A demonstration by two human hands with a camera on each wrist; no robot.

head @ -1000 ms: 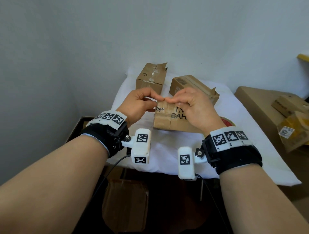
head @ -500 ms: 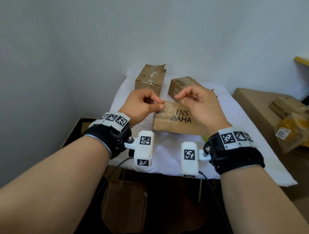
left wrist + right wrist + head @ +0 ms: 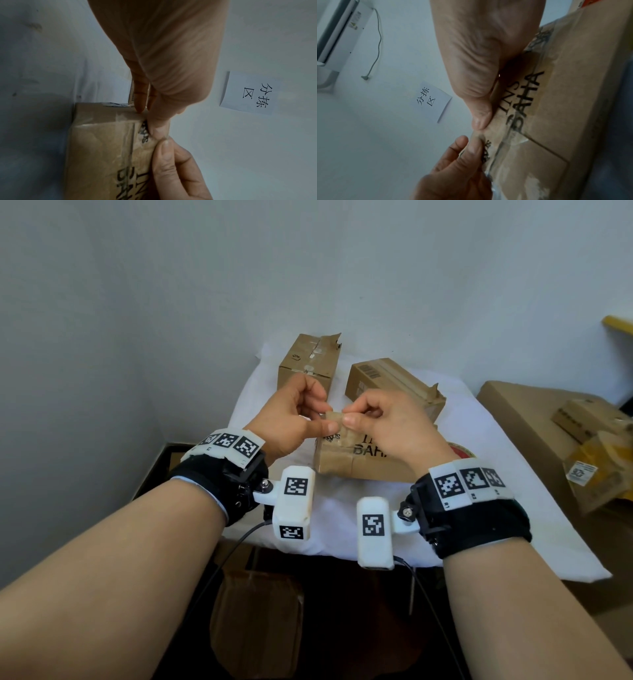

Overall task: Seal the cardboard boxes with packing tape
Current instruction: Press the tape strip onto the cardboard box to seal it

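Observation:
A brown cardboard box printed "INS BAHA" lies on the white-covered table, brown tape along its top seam. Just above its far left corner, my left hand and right hand each pinch a short piece of brown tape between thumb and forefinger, the thumbs almost touching. I cannot tell whether the piece is stuck to the box. The left wrist view shows my left hand pinching at the edge of the box. The right wrist view shows my right hand beside the box.
Two more cardboard boxes with torn flaps stand at the back of the table. A tape roll peeks out behind my right wrist. A large carton carrying small boxes sits at the right. Another box is under the table.
My right hand left the box top and came up beside my left hand; both now pinch the tape piece close together, covering part of the print.

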